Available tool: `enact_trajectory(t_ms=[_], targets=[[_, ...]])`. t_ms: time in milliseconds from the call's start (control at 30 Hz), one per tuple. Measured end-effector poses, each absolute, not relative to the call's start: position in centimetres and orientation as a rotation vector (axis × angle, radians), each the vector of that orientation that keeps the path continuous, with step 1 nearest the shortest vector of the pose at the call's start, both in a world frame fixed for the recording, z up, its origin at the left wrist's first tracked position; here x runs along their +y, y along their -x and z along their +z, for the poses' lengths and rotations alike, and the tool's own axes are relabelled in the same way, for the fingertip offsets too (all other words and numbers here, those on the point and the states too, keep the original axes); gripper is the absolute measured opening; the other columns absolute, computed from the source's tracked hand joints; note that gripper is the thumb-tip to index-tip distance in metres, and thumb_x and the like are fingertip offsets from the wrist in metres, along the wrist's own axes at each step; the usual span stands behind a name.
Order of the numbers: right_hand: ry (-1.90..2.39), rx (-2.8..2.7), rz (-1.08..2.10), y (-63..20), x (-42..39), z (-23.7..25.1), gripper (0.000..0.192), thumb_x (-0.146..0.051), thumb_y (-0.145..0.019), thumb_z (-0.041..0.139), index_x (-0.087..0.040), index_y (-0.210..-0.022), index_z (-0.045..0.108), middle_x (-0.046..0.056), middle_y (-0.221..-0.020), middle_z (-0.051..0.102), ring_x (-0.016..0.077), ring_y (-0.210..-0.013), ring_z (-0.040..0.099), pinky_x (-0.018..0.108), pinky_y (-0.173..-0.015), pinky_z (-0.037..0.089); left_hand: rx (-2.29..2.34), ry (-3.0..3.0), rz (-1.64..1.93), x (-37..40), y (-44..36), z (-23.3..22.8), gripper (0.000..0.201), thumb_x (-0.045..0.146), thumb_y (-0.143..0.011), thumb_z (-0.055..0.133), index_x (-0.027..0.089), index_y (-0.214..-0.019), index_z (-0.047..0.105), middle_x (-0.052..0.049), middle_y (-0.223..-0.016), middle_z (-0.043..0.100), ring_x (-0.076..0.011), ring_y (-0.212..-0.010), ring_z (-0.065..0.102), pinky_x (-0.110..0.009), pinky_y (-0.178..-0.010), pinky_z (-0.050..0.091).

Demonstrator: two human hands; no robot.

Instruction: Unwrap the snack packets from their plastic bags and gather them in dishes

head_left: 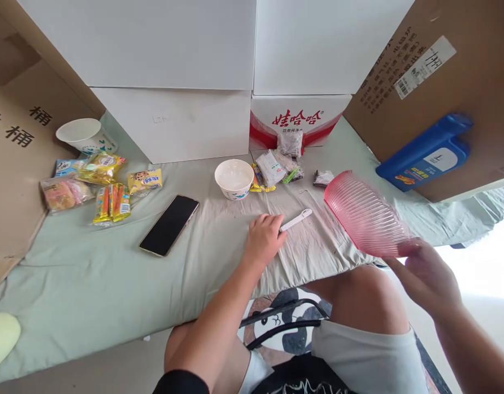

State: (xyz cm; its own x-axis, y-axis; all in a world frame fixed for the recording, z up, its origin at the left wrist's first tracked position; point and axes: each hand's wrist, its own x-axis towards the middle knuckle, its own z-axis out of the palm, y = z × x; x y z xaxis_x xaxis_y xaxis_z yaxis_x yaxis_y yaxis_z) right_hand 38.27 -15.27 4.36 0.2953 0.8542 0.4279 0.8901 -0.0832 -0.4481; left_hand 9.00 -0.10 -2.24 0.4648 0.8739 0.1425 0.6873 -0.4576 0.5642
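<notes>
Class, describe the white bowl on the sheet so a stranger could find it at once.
Start at the red-and-white carton at the back of the green sheet. Just left of it and nearer the person stands the bowl, with snack packets on its right. Unlike the paper cup far left, it is low and wide.

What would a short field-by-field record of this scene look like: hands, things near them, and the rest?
left hand: left hand rests on the sheet, fingers on a white folding spoon
right hand: right hand holds a pink ribbed basket by its rim, tilted
middle: white bowl, black phone
left side: snack packets, paper cup
back: small sachets, white boxes, blue container
</notes>
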Motion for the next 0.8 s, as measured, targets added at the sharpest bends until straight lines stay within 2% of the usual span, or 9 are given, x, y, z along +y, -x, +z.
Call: enact_trajectory(t_ms=[67,133,267,333,433,667,800], targets=[[1.845,-1.706,-0.11,-37.9,-15.6,4.3,0.018,-0.04,-0.087,0.069,-0.028,-0.087,0.056,0.001,-0.074,0.065,0.0209,-0.062,0.064,0.033,-0.054,0.051,1.302,-2.288,0.604,0.4,-9.6,-2.3,0.02,0.013,-0.09,0.064,0.021,-0.105,0.075,-0.009,-0.104,0.078,-0.0284,-0.11,0.068,-0.043,-0.093,0.052],[1.761,-1.833,-0.176,-37.6,-15.6,4.3,0.013,-0.035,-0.091,0.066,-0.027,-0.092,0.056,0.001,-0.076,0.065,0.0207,-0.064,0.064,0.033,-0.055,0.05,1.267,-2.184,0.683,1.0,-9.5,-2.3,0.019,0.011,-0.089,0.062,0.02,-0.096,0.077,-0.009,-0.098,0.077,-0.0229,-0.093,0.071,-0.037,-0.084,0.055],[1.614,-1.954,-0.241,-37.3,-14.8,3.3,0.008,-0.031,-0.096,0.062,-0.025,-0.093,0.057,0.002,-0.075,0.064,0.0214,-0.068,0.063,0.034,-0.061,0.049,1.258,-1.737,0.965,1.8,-6.3,-2.1,0.016,0.018,-0.082,0.066,0.019,-0.092,0.079,-0.006,-0.09,0.077,-0.0148,-0.072,0.067,-0.028,-0.072,0.055],[1.572,-2.001,-0.23,-37.0,-14.4,2.5,0.005,-0.027,-0.097,0.062,-0.025,-0.093,0.059,0.003,-0.077,0.066,0.0214,-0.07,0.062,0.035,-0.065,0.048,1.293,-1.465,1.045,1.9,-4.0,-1.8,0.016,0.026,-0.077,0.07,0.018,-0.088,0.078,-0.004,-0.081,0.075,-0.0151,-0.07,0.068,-0.026,-0.068,0.054],[1.523,-2.13,-0.196,-35.9,-13.4,1.6,0.007,-0.021,-0.098,0.06,-0.025,-0.093,0.063,0.004,-0.081,0.07,0.0207,-0.073,0.062,0.036,-0.069,0.045,1.325,-1.24,1.096,1.9,-1.1,-1.3,0.026,0.037,-0.07,0.077,0.017,-0.087,0.078,-0.004,-0.079,0.076,-0.0169,-0.073,0.07,-0.027,-0.07,0.055],[1.458,-2.389,-0.041,-33.3,-10.0,1.5,0.022,-0.015,-0.1,0.051,-0.025,-0.09,0.069,0.004,-0.083,0.073,0.0204,-0.079,0.064,0.036,-0.074,0.043,1.44,-1.407,1.016,1.5,0.8,-1.0,0.025,0.038,-0.067,0.078,0.019,-0.084,0.081,-0.007,-0.087,0.081,-0.0218,-0.082,0.071,-0.034,-0.082,0.056],[1.432,-2.416,-0.045,-32.8,-9.7,2.8,0.017,-0.027,-0.098,0.06,-0.026,-0.112,0.069,0.009,-0.108,0.076,0.029,-0.106,0.067,0.045,-0.092,0.046,1.416,-1.328,1.037,1.9,1.7,-0.2,0.023,0.037,-0.065,0.08,0.019,-0.08,0.08,-0.005,-0.079,0.078,-0.0187,-0.073,0.067,-0.031,-0.073,0.054]])
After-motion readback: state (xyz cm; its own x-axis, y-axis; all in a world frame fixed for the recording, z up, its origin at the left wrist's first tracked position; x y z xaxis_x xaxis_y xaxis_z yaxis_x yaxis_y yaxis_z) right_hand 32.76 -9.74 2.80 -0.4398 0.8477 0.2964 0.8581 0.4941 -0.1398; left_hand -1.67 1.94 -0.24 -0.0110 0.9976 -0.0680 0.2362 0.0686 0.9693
